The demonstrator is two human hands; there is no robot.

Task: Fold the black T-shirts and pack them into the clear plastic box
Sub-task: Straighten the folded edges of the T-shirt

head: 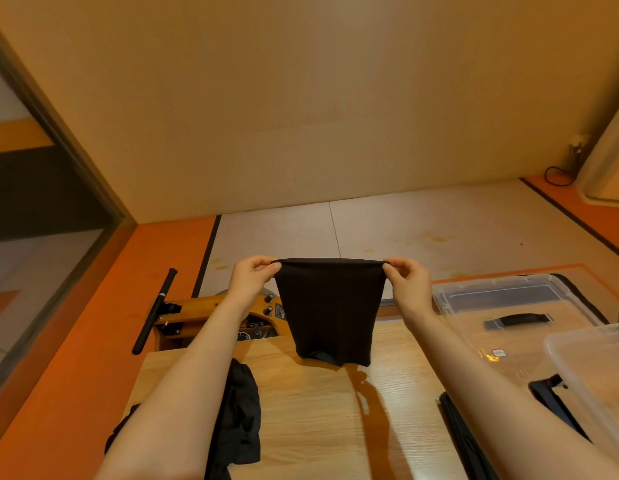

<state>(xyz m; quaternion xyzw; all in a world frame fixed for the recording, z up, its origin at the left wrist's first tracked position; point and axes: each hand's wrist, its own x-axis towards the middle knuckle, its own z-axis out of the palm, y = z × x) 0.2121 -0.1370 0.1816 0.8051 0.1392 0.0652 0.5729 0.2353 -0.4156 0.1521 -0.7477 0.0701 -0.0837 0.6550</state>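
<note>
T-shirt (330,308) is hanging half-folded, both hands (253,277) (406,282) pinching its top corners at 9 and 3 o'clock; lowering it flat onto the table (315,410) probably comes next

I see plain beige wall (301,98) ahead, warm yellow light. Floor (422,230) pale grey tile, orange border. Light wood table (318,410) below. Glass partition (41,209) on left.

No legible text, brand, number or sign. Small black label (279,311) on wooden machine (211,315), at 9 o'clock from hanging black T-shirt (330,306): print too small to read. Small sticker (497,352) on clear plastic lid (502,306): blurred, unreadable.
</note>
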